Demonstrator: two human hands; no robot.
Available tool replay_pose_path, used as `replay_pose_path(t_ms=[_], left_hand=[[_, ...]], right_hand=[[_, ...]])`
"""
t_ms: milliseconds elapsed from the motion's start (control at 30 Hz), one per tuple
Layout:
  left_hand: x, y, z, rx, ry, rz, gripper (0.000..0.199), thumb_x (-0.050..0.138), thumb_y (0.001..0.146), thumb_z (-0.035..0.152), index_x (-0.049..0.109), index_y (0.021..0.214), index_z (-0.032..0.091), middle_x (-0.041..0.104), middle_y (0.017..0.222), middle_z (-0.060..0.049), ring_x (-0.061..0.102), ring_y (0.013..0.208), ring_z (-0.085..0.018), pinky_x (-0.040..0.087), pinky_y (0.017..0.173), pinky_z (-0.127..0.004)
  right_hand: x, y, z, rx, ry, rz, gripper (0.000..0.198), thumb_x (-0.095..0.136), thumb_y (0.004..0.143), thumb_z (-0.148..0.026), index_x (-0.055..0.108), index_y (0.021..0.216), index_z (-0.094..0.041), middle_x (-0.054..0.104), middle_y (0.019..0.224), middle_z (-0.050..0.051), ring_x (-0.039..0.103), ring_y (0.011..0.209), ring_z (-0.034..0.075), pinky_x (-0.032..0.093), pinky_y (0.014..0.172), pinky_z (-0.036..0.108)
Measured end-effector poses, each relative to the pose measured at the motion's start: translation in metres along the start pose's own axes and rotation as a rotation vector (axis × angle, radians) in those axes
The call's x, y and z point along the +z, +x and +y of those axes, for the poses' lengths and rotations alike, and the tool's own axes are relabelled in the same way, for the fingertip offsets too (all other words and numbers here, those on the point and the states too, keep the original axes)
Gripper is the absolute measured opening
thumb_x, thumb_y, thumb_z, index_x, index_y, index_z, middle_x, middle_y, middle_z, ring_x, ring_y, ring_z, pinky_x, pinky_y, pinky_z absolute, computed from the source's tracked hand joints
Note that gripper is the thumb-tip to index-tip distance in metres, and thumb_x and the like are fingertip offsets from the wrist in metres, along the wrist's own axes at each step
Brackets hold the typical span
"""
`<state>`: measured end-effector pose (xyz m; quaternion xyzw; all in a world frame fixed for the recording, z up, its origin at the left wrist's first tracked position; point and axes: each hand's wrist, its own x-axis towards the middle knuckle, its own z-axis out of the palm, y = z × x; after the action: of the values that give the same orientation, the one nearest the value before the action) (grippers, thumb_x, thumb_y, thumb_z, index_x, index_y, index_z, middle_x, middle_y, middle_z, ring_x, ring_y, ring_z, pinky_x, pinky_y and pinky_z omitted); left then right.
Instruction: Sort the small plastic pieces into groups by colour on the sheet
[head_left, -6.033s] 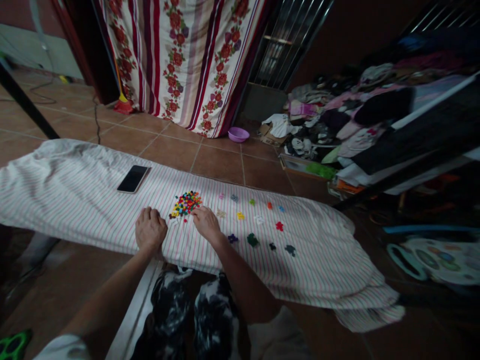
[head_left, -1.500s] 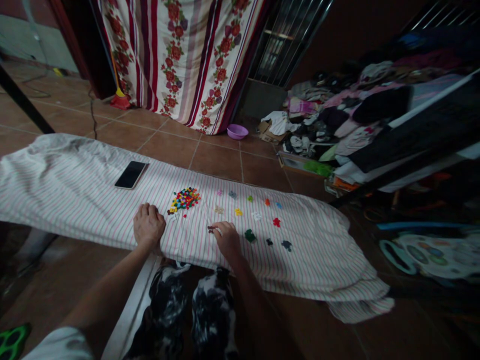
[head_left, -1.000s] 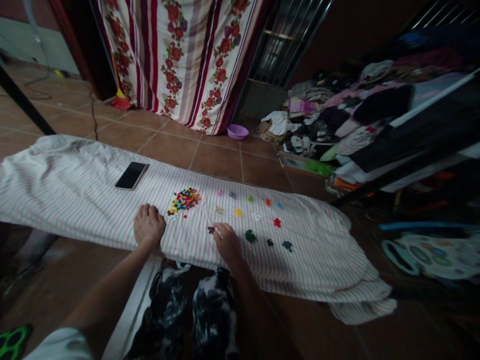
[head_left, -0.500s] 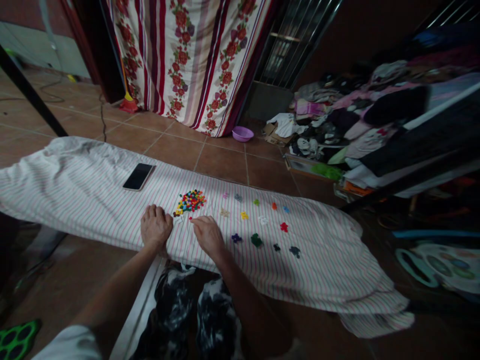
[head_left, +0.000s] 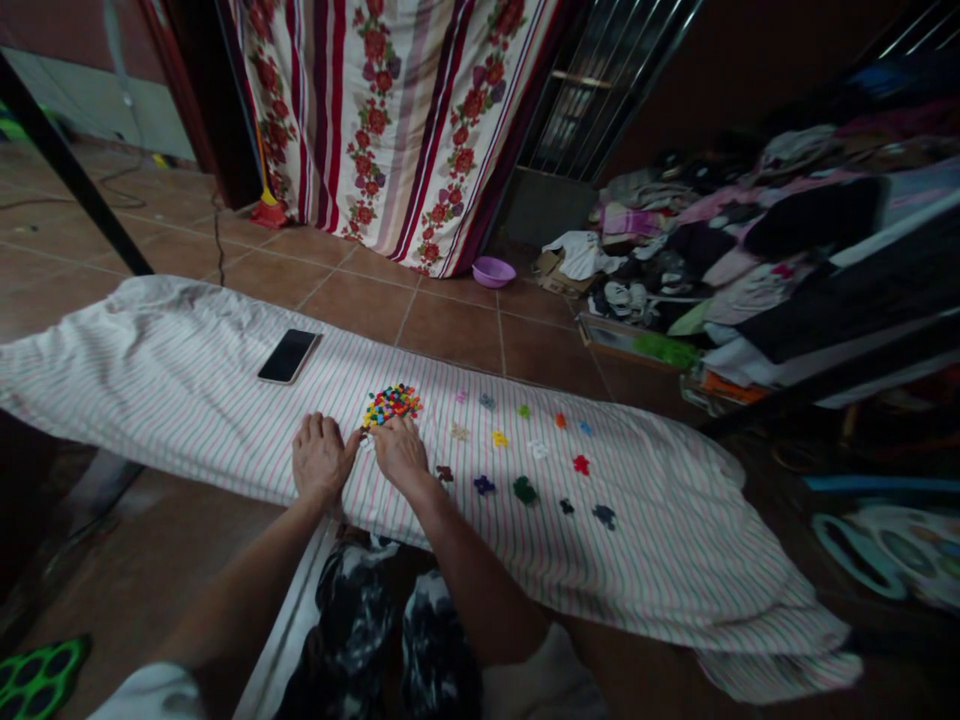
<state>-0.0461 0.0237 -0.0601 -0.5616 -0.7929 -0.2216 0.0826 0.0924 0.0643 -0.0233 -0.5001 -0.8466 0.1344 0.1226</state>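
Observation:
A mixed heap of small coloured plastic pieces (head_left: 394, 402) lies on the striped cloth (head_left: 225, 420). My right hand (head_left: 400, 452) is at the heap's near edge, fingertips pinched together; whatever is between them is hidden. Just left of it, my left hand (head_left: 321, 462) rests on the cloth, fingers lying forward and thumb stretched towards a few white pieces (head_left: 366, 440). To the right lie small single-colour clusters, among them a brown cluster (head_left: 444, 474), a yellow cluster (head_left: 499, 439), a red cluster (head_left: 581, 465), a purple cluster (head_left: 484, 485) and a dark green cluster (head_left: 524, 490).
A phone (head_left: 289, 356) lies on the cloth behind my left hand. Beyond the cloth-covered surface are a floral curtain (head_left: 405, 130), a purple basin (head_left: 493, 271) on the tiled floor and a large clothes pile (head_left: 697, 230). Dark poles stand at both sides.
My right hand has moved from a red piece on the cloth up to the heap's edge, uncovering the brown cluster. My left hand stays nearly in place. The view has shifted slightly.

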Motion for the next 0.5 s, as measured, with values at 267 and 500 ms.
replay_pose_path(t_ms=[267, 500], left_hand=[[-0.002, -0.0001, 0.003, -0.023, -0.017, 0.021, 0.033, 0.038, 0.089, 0.029, 0.059, 0.106, 0.011, 0.056, 0.127, -0.021, 0.043, 0.128, -0.033, 0.037, 0.099, -0.046], [-0.003, 0.0, 0.0036, -0.027, -0.007, 0.019, 0.031, 0.038, 0.089, 0.028, 0.059, 0.105, 0.011, 0.056, 0.127, -0.02, 0.044, 0.126, -0.033, 0.037, 0.098, -0.046]], right_hand=[[0.0017, 0.0061, 0.0042, 0.056, 0.001, 0.044, 0.028, 0.045, 0.095, -0.025, 0.072, 0.103, -0.027, 0.063, 0.098, 0.008, 0.047, 0.104, 0.023, 0.039, 0.09, 0.033], [0.0078, 0.0076, 0.0057, 0.009, 0.019, 0.012, 0.025, 0.054, 0.09, -0.022, 0.071, 0.106, -0.03, 0.064, 0.1, 0.006, 0.049, 0.103, 0.023, 0.039, 0.09, 0.033]])
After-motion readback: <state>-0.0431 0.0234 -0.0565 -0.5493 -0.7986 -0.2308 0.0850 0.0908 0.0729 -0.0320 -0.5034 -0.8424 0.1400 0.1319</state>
